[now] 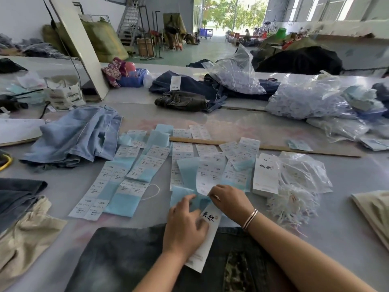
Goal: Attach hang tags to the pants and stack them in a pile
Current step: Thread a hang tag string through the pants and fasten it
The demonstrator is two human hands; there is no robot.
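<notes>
Dark grey pants (117,256) lie flat at the table's near edge. A long white hang tag (207,234) with black characters rests on them, and my left hand (185,226) holds it down, fingers curled over it. My right hand (228,200) pinches the lower edge of a white label strip (207,178) that curls up from blue backing paper (187,171). More label sheets (117,182) on blue backing spread across the middle of the table. A stack of white hang tags (265,174) stands to the right, next to a bundle of white strings (292,205).
Light blue jeans (75,135) lie crumpled at the left, with dark and beige pants (25,232) at the near left. A wooden ruler (273,147) crosses behind the labels. Plastic bags (305,98) and dark jeans (189,87) sit further back. Beige fabric (374,209) lies at the right edge.
</notes>
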